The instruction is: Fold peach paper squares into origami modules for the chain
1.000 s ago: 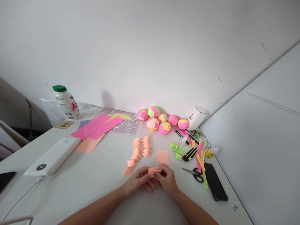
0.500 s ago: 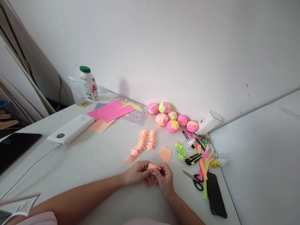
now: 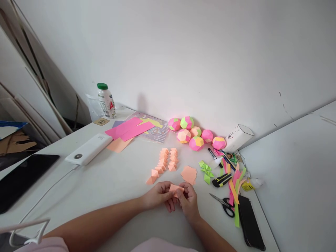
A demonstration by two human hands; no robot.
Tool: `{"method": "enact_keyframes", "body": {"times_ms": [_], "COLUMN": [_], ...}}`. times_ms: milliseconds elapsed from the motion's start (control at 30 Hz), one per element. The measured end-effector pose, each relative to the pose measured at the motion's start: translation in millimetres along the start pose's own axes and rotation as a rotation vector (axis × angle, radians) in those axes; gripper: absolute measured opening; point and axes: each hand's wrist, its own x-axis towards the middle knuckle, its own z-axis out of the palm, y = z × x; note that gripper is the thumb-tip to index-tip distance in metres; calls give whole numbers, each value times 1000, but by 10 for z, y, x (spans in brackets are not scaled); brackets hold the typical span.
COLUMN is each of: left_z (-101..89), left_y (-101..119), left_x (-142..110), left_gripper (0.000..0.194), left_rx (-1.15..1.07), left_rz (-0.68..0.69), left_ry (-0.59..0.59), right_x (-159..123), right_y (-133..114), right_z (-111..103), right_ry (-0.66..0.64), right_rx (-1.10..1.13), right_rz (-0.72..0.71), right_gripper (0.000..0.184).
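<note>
My left hand (image 3: 160,195) and my right hand (image 3: 189,201) pinch a small piece of peach paper (image 3: 176,189) between them, above the near part of the table. Both thumbs lie on the paper's face; the fingers behind it are partly hidden. Just beyond my hands are rows of folded peach paper units (image 3: 162,161) and a small stack of flat peach squares (image 3: 189,174). To the right of the stack sit several folded green paper units (image 3: 206,171).
Faceted paper balls (image 3: 196,143) line the wall. Scissors (image 3: 223,204), a box cutter (image 3: 222,180), paper strips (image 3: 237,206) and a black case (image 3: 250,222) lie right. Left are a power bank (image 3: 89,149), a phone (image 3: 26,178), pink paper (image 3: 128,128) and a green-capped bottle (image 3: 106,101).
The whole view has shifted, so things appear slightly farther right and lower. Both hands keep hold of the peach paper, whose face shows a little more now.
</note>
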Motion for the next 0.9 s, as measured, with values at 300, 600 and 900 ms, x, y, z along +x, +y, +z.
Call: {"method": "enact_keyframes", "body": {"times_ms": [300, 600, 900], "left_z": [13, 31, 45], "left_y": [3, 39, 30], "left_x": [3, -11, 0], "left_gripper": [38, 39, 41], "left_rx": [8, 10, 12], "left_rz": [-10, -18, -22], "left_ry": [11, 28, 47], "right_x": [-9, -6, -6], "right_y": [-30, -48, -36], "right_z": [2, 11, 11], "right_ry": [38, 48, 50], "right_rx": [-32, -32, -72], "right_rz": [-42, -32, -75], "right_gripper": [24, 26, 26]}}
